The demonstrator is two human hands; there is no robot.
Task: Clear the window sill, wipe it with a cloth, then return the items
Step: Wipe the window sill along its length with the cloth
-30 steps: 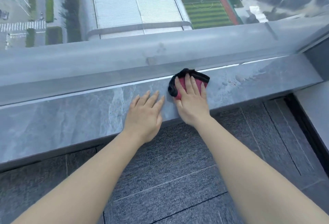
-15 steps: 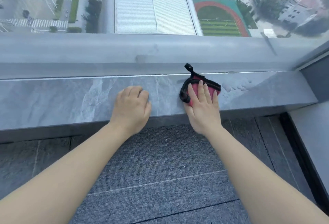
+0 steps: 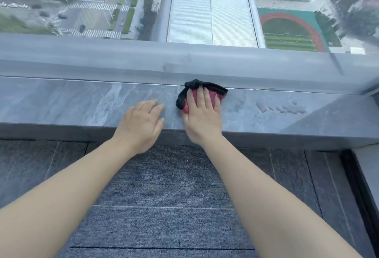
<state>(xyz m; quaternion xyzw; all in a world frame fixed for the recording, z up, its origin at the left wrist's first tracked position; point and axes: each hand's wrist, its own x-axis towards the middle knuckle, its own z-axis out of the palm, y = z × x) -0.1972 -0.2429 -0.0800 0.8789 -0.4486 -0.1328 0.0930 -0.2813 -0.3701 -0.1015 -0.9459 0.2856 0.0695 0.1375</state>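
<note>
Sliding toward nine o'clock since a second ago, our right hand (image 3: 202,117) is pressing the cloth (image 3: 202,93) under flat spread fingers (image 3: 205,98) mid-sill (image 3: 71,103), left hand (image 3: 141,124) bracing open, while we're keeping strokes overlapping toward the droplets (image 3: 281,108) at three o'clock.

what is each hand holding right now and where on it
The right hand presses flat on the red middle of the cloth, not gripping it. The left hand holds nothing, resting on the sill.
</note>
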